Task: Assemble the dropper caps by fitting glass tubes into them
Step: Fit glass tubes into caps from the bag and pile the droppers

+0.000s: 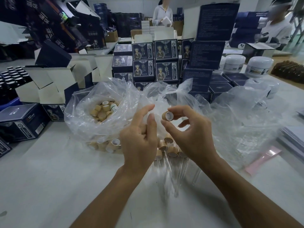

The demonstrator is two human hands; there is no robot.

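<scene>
Pinching a bamboo dropper cap (168, 115) in my right hand (192, 137), left hand (139, 137) fingers loosely spread at nine o'clock of it.

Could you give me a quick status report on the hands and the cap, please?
Right hand pinches a cap, no tube in it. Left hand empty, fingers loose. Finished droppers lie below the hands; nothing blocking.

A tan, wood-look dropper cap (167, 115) with a white lining sits pinched in the right hand (189, 134), its open end facing the camera. At about 6 o'clock from it, finished caps with glass tubes (169, 151) lie clustered on the worktop (57, 178), clear tubes pointing toward 6 o'clock. At 9 o'clock, loose caps (102, 111) fill an open clear plastic bag (92, 122).
</scene>
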